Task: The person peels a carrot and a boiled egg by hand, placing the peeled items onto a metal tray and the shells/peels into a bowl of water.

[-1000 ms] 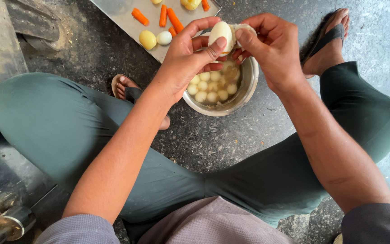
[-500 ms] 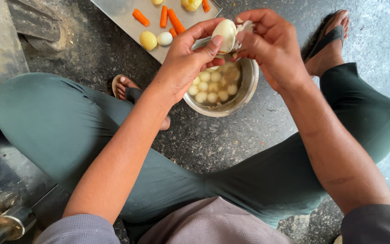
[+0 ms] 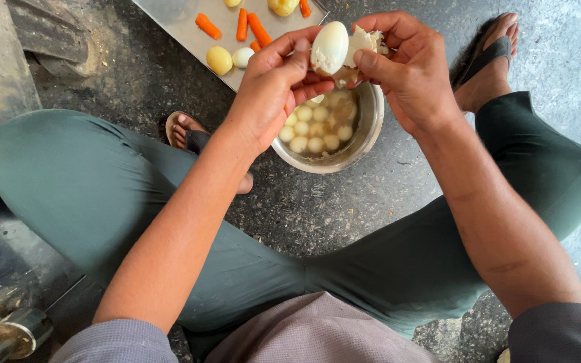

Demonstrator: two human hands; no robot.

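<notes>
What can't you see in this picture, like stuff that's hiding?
Head view:
- Underside of the egg: behind the left hand.
- Shell piece: partly covered by the right hand.
- Part of the bowl: under both hands.
- Tray: cut by the top edge.

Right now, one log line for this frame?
left hand: holds egg | right hand: pulling shell | below: steel bowl of peeled eggs | tray: carrots, potatoes

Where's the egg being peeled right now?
In the head view, the egg is top centre, held between the left hand and right hand, just above the steel bowl.
</notes>
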